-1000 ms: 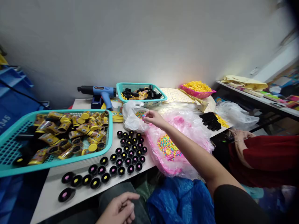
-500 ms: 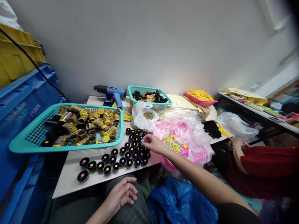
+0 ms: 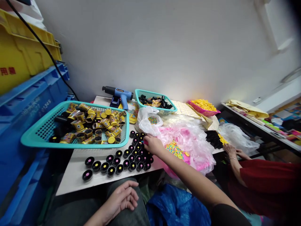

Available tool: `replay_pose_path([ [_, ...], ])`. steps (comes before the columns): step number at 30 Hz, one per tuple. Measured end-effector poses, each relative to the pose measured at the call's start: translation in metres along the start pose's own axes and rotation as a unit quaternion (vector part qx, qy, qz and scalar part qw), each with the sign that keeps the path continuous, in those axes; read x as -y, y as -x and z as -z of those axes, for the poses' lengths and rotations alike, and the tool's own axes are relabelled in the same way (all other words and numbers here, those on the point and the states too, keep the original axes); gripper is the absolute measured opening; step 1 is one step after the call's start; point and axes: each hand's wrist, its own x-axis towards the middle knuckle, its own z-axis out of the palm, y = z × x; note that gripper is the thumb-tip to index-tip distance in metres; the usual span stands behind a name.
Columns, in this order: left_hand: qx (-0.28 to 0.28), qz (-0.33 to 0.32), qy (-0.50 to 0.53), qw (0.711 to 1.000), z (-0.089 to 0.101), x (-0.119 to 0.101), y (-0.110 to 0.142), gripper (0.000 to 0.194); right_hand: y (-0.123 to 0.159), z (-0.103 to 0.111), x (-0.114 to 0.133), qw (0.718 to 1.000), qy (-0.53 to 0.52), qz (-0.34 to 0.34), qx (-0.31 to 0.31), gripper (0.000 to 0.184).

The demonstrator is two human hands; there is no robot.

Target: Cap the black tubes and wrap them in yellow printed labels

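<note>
My right hand (image 3: 153, 145) reaches over the far right of the black round caps (image 3: 119, 168), its fingers pinched on small coloured beads, a blue one showing at the tips. The caps stand open side up in loose rows, each with a pink or yellow disc inside. My left hand (image 3: 123, 197) lies on my lap below the table edge, fingers loosely apart and holding nothing. Right of my right hand, many-coloured beads (image 3: 174, 147) lie in a pink basket (image 3: 198, 166) lined with clear plastic. A white plastic bag (image 3: 146, 117) with more beads stands behind.
A turquoise basket (image 3: 42, 142) of yellow-labelled little tubs stands at left, a smaller turquoise basket (image 3: 156, 108) behind. A blue heat gun (image 3: 122, 94) lies near the wall. Blue crates (image 3: 25, 110) border the left. At right, a co-worker in a red sleeve (image 3: 261, 179) reaches towards yellow pieces.
My right hand has moved slightly forward over the caps, with its fingers turned further down. My left hand stays on my lap. The co-worker's hands have moved up to the table edge.
</note>
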Motion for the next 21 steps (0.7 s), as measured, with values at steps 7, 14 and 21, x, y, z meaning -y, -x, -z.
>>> replay_pose_path([
  [7,0.001,0.005,0.002,1.0,-0.001,-0.001,0.0,0.04,-0.006,0.0,0.002,0.997,0.063,0.034,0.002,0.023],
  [14,-0.001,0.004,0.018,1.0,-0.004,-0.004,0.003,0.037,0.007,0.026,0.003,0.997,0.065,0.035,-0.031,0.023],
  [21,-0.016,0.007,0.05,0.999,0.009,0.01,-0.007,0.04,-0.051,0.081,-0.046,0.99,0.06,-0.106,-0.074,0.028],
])
